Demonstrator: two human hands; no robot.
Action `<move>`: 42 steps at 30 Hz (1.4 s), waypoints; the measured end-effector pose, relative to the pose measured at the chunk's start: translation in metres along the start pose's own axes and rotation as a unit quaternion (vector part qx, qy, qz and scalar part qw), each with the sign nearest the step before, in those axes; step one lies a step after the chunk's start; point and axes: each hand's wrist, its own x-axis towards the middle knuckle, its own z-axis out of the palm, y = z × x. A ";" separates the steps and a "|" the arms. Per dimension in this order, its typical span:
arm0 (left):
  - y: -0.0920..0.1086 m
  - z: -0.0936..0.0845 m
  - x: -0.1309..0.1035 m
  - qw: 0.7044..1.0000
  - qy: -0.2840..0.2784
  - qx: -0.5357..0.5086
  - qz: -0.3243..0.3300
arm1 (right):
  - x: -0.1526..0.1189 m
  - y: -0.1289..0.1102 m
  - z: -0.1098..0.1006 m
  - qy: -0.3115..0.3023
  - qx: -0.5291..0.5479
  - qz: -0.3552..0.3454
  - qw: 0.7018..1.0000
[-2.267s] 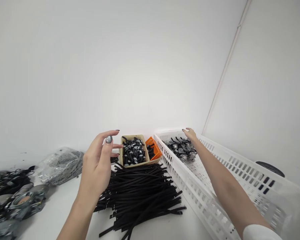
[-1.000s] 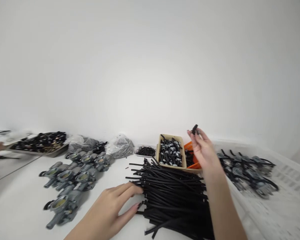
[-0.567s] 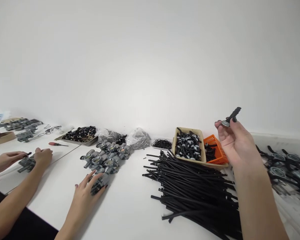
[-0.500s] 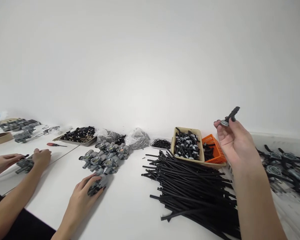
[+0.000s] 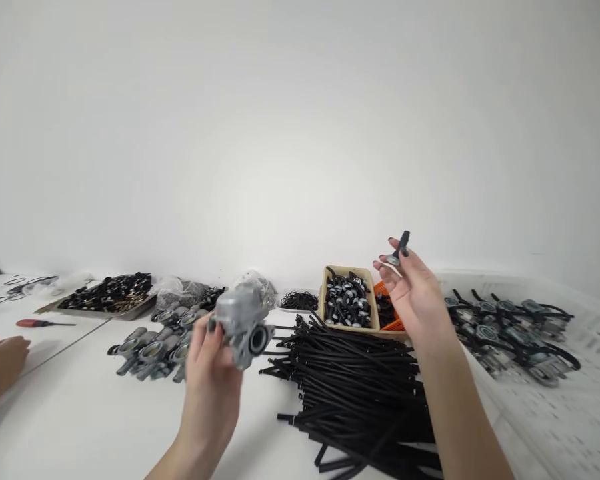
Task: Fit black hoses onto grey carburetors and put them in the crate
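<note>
My left hand [image 5: 213, 363] grips a grey metal carburetor [image 5: 243, 323], raised above the white table with a round dark opening facing right. Thumb and fingers of my right hand [image 5: 417, 287] pinch a small black part with a silver round cap [image 5: 399, 249], its black stem pointing up. Below and between the hands lies a large pile of black tubes [image 5: 355, 387]. A cream basket [image 5: 375, 300] of similar capped black parts stands just left of my right hand, with an orange basket [image 5: 394, 325] beside it, partly behind my wrist.
More carburetors [image 5: 153, 350] lie left of my left hand. Farther back are a metal tray [image 5: 143, 308] of small parts, plastic bags [image 5: 173, 291] and black rings [image 5: 300, 301]. A white crate [image 5: 587, 340] holds hosed carburetors. Another person's hand [image 5: 3, 363] and a red screwdriver [image 5: 30, 323] are left.
My left hand has lifted the carburetor from the table and moved right. My right hand, still pinching the capped part, appears farther left. The view has turned right.
</note>
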 end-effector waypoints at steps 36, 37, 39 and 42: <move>-0.054 0.100 0.016 0.963 -0.145 -0.140 0.181 | -0.059 0.047 0.050 -0.104 0.104 0.047 0.988; -0.053 0.100 0.015 0.960 -0.143 -0.146 0.192 | -0.058 0.047 0.049 -0.113 0.109 0.056 0.986; -0.052 0.101 0.012 0.956 -0.143 -0.157 0.205 | -0.057 0.048 0.047 -0.131 0.108 0.072 0.983; -0.049 0.100 0.009 0.957 -0.150 -0.153 0.193 | -0.055 0.046 0.045 -0.149 0.094 0.079 0.981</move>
